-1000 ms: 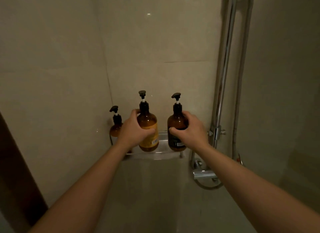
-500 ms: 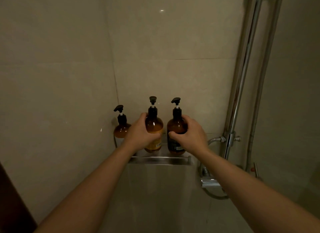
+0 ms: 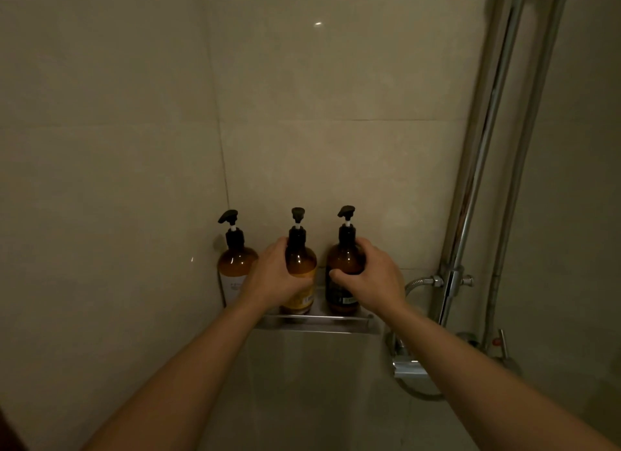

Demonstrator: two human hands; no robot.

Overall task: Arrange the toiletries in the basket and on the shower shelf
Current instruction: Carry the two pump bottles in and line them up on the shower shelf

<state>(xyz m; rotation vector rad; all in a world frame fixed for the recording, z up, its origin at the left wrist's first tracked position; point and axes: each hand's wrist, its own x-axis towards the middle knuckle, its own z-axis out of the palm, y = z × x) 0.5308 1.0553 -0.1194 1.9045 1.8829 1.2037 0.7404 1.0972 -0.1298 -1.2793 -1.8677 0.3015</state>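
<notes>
Three amber pump bottles stand upright in a row on a metal shower shelf in the tiled corner. My left hand wraps the middle bottle with a yellow label. Around the right bottle with a dark label my right hand is closed. The left bottle with a white label stands free against the corner, beside my left hand. The bottoms of both held bottles sit at the shelf's rail. No basket is in sight.
A chrome shower riser pipe runs up the wall at right, with a second pipe beside it. Below it are the mixer valve and a hose. Tiled walls close in on the left and behind.
Both hands have carried the two bottles back over the shelf rail and set them down next to the left bottle. The camera has moved closer and tilted down.
</notes>
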